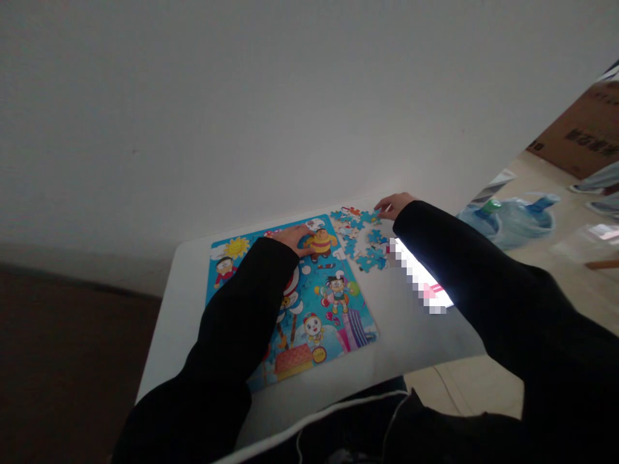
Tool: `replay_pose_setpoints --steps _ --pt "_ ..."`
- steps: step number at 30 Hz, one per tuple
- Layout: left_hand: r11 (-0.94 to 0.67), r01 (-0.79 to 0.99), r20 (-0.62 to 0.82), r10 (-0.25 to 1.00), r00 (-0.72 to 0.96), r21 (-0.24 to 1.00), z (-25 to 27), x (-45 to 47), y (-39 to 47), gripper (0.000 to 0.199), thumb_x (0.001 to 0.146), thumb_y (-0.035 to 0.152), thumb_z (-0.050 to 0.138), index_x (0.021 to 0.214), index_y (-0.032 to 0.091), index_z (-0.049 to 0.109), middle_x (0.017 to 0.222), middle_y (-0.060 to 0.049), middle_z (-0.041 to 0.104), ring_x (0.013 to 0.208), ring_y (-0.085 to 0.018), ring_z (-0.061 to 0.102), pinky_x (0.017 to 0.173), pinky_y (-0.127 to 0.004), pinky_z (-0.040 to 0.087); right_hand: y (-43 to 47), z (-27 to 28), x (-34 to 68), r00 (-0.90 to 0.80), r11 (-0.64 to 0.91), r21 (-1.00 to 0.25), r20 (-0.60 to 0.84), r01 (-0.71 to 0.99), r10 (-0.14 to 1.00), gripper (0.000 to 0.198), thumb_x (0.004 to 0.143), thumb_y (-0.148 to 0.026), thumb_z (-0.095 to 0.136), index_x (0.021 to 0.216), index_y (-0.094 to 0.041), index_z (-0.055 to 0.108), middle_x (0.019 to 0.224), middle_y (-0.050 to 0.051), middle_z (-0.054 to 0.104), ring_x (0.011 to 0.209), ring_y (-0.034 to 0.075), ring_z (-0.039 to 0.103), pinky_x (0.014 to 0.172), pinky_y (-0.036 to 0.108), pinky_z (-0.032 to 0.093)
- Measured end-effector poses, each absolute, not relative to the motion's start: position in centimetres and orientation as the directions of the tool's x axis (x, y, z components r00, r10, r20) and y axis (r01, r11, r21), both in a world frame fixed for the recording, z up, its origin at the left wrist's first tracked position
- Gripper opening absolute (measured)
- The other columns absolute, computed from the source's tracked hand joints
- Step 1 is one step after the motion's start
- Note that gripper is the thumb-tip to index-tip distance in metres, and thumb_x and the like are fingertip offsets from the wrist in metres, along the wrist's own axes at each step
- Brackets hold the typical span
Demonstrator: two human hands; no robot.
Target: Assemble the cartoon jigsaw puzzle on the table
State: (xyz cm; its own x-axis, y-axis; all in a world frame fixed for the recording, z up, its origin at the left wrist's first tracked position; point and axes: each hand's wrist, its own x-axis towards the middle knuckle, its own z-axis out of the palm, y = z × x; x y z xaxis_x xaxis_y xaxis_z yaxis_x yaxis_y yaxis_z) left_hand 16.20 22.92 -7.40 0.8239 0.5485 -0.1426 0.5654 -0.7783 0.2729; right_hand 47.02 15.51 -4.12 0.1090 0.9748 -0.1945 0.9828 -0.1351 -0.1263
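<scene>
Open tabletop (394, 309) separates puzzle (316, 303) from screen (423, 277); a wall (290, 122) blocks behind.

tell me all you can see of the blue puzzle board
The puzzle board is a thin, mostly blue rectangle, apparently printed card, with cartoon characters and a sun. It lies flat on the white table, loose pieces beside its right edge. The left hand appears to rest on it; the left sleeve hides part.

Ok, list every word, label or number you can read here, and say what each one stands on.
Nothing reads with certainty.
Cardboard box: large dark characters, too blurred to read.
Puzzle board: a yellow round mark near its lower edge, too small to read.
Bright panel: pixelated, no text legible.
</scene>
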Motion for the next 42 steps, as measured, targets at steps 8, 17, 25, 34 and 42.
replay_pose_setpoints --steps 8,17,25,34,42 --pt "-0.764 0.579 -0.166 0.556 0.815 0.283 -6.7 16.1 22.5 0.048 0.074 0.037 0.057 0.116 0.016 0.048 0.127 -0.010 0.047 0.119 -0.024 0.041 0.099 -0.035 0.032 16.4 -4.6 47.3 0.076 -0.109 -0.106 -0.278 0.988 0.958 0.065 0.064 -0.038 0.068 0.123 -0.019 0.049 0.111 0.005 0.061 0.092 0.020 0.060 0.084 0.030 0.046" --pt "-0.767 0.581 -0.169 0.556 0.814 0.274 -6.4 16.2 22.4 0.049 0.073 0.038 0.058 0.116 0.016 0.049 0.126 -0.011 0.047 0.117 -0.025 0.044 0.099 -0.035 0.032 16.5 -5.3 47.8 0.095 -0.141 -0.160 -0.266 0.977 0.959 0.057 0.057 -0.044 0.070 0.109 -0.024 0.060 0.102 0.002 0.064 0.079 0.016 0.062 0.071 0.025 0.048" --pt "-0.772 0.569 -0.153 0.550 0.821 0.282 -6.3 16.2 22.4 0.047 0.073 0.038 0.058 0.115 0.018 0.049 0.122 -0.008 0.050 0.113 -0.024 0.047 0.097 -0.036 0.035 15.8 -5.7 48.1 0.211 -0.284 -0.311 -0.248 0.907 0.946 0.031 0.060 -0.035 0.069 0.088 -0.021 0.065 0.086 0.001 0.068 0.076 0.016 0.062 0.061 0.023 0.048" --pt "-0.773 0.564 -0.146 0.546 0.825 0.291 -6.7 16.1 22.7 0.048 0.073 0.039 0.058 0.115 0.018 0.049 0.130 -0.010 0.045 0.119 -0.024 0.042 0.099 -0.037 0.032 16.1 -5.5 48.7 0.157 -0.237 -0.340 -0.248 0.910 0.956 0.031 0.066 -0.028 0.065 0.096 -0.020 0.064 0.096 0.003 0.067 0.083 0.016 0.063 0.074 0.025 0.049" --pt "-0.768 0.567 -0.161 0.545 0.823 0.296 -6.6 16.1 22.7 0.050 0.073 0.038 0.058 0.117 0.016 0.049 0.126 -0.011 0.047 0.118 -0.024 0.043 0.099 -0.036 0.032 16.3 -4.7 48.5 0.137 -0.177 -0.237 -0.174 0.955 0.975 0.027 0.072 -0.027 0.057 0.097 -0.024 0.066 0.092 -0.001 0.068 0.083 0.016 0.064 0.080 0.027 0.048"
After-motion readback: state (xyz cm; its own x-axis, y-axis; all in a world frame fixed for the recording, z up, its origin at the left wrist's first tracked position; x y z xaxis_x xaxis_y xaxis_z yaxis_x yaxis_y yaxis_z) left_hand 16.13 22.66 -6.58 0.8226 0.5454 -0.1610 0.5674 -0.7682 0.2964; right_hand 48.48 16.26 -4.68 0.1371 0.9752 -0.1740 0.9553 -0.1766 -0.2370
